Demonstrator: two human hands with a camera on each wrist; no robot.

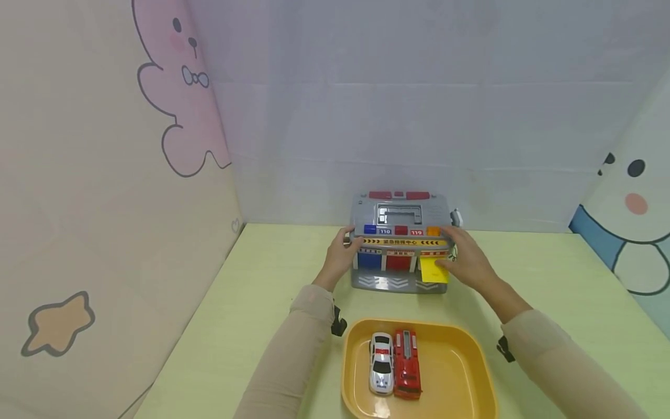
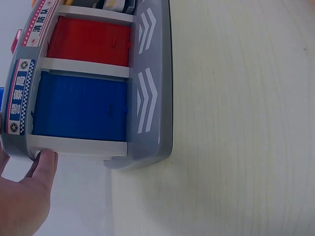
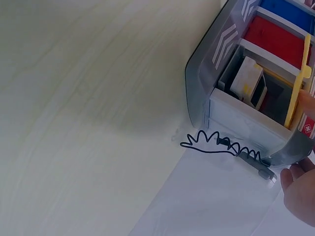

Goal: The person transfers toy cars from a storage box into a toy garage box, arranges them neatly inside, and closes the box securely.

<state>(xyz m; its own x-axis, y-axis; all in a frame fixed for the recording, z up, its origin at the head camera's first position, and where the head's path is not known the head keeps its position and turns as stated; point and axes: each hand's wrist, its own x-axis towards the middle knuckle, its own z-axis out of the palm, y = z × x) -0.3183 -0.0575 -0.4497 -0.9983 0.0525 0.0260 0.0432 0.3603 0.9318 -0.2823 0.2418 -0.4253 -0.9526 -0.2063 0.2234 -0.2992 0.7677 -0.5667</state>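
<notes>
A grey toy station with blue, red and yellow doors stands at the back of the table. My left hand grips its left side, beside the closed blue door; the red door is also closed. At the right side, my right hand holds the station, the thumb against the raised yellow door. Behind that door, the right wrist view shows a white and yellow toy vehicle inside the compartment. The fingers behind the station are partly hidden.
In front of the station is a yellow tray holding a white toy car and a red toy truck side by side. A grey handset with a coiled black cord hangs at the station's right side. Curtains enclose the table.
</notes>
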